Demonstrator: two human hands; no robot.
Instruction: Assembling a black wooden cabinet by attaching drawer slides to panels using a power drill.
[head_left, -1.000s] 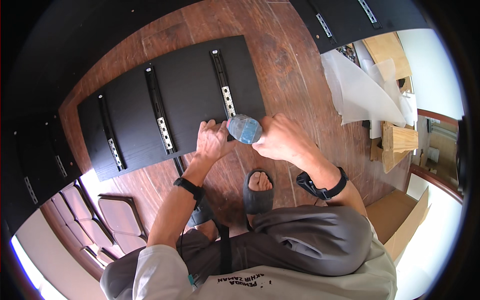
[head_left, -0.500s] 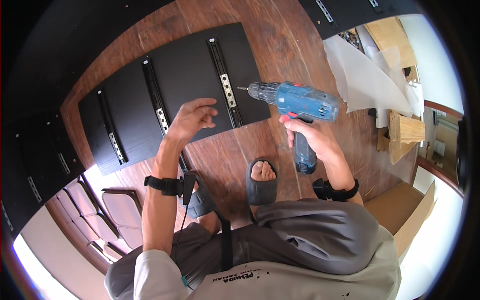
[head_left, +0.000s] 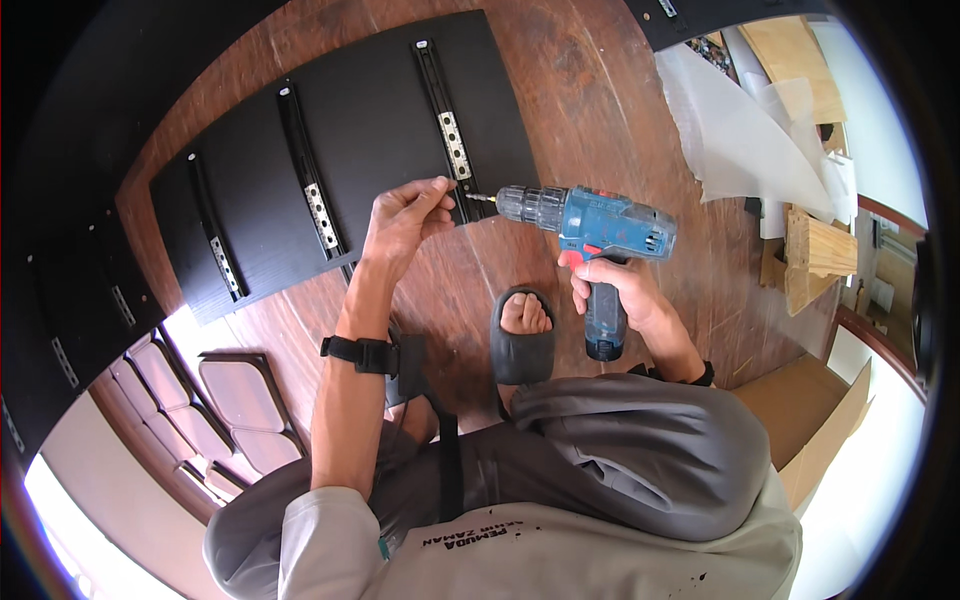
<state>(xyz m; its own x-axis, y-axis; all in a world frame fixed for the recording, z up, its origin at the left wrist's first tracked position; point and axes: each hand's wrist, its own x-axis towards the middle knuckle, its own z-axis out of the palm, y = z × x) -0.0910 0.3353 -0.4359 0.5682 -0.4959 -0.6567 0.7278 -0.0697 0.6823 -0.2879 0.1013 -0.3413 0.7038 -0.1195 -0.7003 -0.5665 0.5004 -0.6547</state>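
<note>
My right hand (head_left: 635,292) is wrapped round the handle of a blue cordless drill (head_left: 612,222), a finger by its red trigger. The drill lies level, its chuck and thin bit (head_left: 482,197) aimed left. Close to the bit's tip, my left hand (head_left: 402,222) has its thumb and fingertips pinched together; anything between them is too small to make out. Beneath both lies a black board (head_left: 375,130) carrying three metal drawer slides. The right-hand slide (head_left: 453,143) runs just beyond my left fingertips, and the middle slide (head_left: 320,215) is left of that hand.
The board rests on a reddish-brown wood floor (head_left: 590,110). More black panels (head_left: 80,290) with slides stand at the left. On the right are a white foam sheet (head_left: 735,130), wood offcuts (head_left: 815,250) and a cardboard box (head_left: 785,410). My sandalled foot (head_left: 523,340) is near the board.
My left hand has moved right to the drill bit, its fingers going from loosely spread to pinched. The drill has dropped slightly nearer to me. The whole view has shifted a little.
</note>
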